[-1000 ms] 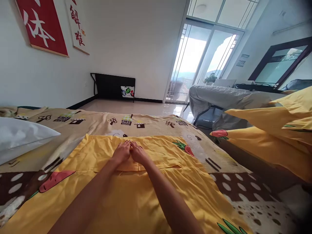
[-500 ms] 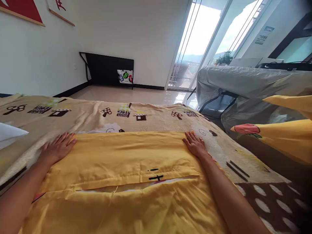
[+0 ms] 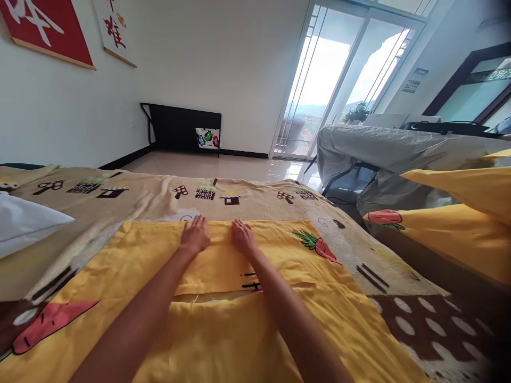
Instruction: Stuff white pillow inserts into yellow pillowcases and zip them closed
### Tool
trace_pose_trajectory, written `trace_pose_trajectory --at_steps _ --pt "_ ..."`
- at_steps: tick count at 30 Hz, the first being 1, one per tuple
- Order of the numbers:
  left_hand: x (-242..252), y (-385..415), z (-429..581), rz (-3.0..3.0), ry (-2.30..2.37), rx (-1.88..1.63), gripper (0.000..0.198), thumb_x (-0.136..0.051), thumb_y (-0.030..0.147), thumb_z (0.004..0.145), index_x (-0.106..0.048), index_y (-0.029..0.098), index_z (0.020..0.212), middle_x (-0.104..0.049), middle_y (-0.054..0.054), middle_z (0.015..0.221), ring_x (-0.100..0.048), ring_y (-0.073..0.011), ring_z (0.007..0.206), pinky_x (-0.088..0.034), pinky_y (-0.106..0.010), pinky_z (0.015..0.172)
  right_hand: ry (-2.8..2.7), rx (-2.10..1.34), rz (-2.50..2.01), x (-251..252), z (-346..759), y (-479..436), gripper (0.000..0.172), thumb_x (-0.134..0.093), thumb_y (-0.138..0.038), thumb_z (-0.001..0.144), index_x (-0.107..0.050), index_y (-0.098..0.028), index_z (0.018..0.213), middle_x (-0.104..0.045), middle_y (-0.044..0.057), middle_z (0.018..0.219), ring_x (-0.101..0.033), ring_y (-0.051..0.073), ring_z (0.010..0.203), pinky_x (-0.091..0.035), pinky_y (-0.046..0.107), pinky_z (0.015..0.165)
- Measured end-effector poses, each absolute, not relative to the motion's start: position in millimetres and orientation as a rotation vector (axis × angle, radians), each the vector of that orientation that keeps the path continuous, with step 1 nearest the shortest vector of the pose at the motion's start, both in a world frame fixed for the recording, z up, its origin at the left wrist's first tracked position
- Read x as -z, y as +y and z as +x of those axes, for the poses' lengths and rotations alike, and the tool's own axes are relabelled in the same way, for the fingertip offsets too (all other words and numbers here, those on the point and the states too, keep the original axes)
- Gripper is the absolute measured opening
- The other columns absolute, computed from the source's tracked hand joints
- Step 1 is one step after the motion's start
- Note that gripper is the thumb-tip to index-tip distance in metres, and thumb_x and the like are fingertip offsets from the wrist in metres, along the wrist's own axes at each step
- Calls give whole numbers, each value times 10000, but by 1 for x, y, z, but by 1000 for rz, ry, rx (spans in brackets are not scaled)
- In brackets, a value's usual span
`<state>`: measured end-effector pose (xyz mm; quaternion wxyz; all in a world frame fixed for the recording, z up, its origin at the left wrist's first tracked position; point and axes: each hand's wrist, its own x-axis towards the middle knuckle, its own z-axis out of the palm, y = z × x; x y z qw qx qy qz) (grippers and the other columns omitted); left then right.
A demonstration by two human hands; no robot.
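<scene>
A yellow pillowcase (image 3: 139, 255) with printed carrots lies spread on the patterned blanket. A long slit runs across its middle, gaping a little. My left hand (image 3: 196, 235) rests palm down near the far edge, left of centre, its fingers stretched out over the cloth. Just to its right, my right hand (image 3: 243, 238) also presses on the far edge, its fingers slightly bent on the fabric. Neither hand lifts any cloth.
The beige and brown blanket (image 3: 159, 194) covers the surface beneath. At the left edge sits a white pillow (image 3: 30, 223). Yellow carrot-print pillows (image 3: 447, 223) are stacked at the right. Behind them stands a plastic-covered piece of furniture (image 3: 359, 143).
Both hands have moved inward from the pillowcase's far corners to near the middle of its far edge. The view has tilted up slightly, and the printed carrots now show.
</scene>
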<state>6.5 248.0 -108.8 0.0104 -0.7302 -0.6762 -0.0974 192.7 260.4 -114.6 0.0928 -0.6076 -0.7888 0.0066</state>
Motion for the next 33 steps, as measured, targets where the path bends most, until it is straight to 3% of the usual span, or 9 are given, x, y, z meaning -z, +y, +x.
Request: trace_pose_trajectory --at_steps 4,8,11,33 --pt "135 241 48 -2352 -2111 315 549 -216 248 921 -375 169 1441 -317 -59 1536 -255 -178 1423 -186 -401 1167 -2365 -108 -1653 142 155 255 497 -170 -310 993 -356 -242 1449 -300 -28 1533 -205 93 1420 -143 300 1150" --pt "143 241 40 -2344 -2176 347 563 -235 381 930 -324 229 1464 -232 -28 1566 -187 -206 1446 -128 -501 1171 -2326 -164 -1673 150 169 262 512 -244 -402 985 -319 -245 1467 -233 0 1558 -169 149 1437 -102 384 1162" --pt "142 244 35 -2337 -2214 353 577 -251 408 920 -308 242 1470 -206 -22 1574 -159 -205 1453 -101 -513 1174 -2311 -191 -1695 149 174 265 525 -261 -415 979 -299 -249 1477 -215 7 1563 -153 159 1442 -81 409 1164" --pt "131 245 26 -2191 -2354 383 578 -328 421 892 -358 268 1449 -272 -55 1557 -209 -244 1437 -141 -526 1152 -2320 -132 -1785 158 206 280 578 -302 -419 942 -206 -308 1501 -154 -14 1580 -104 139 1449 -41 401 1159"
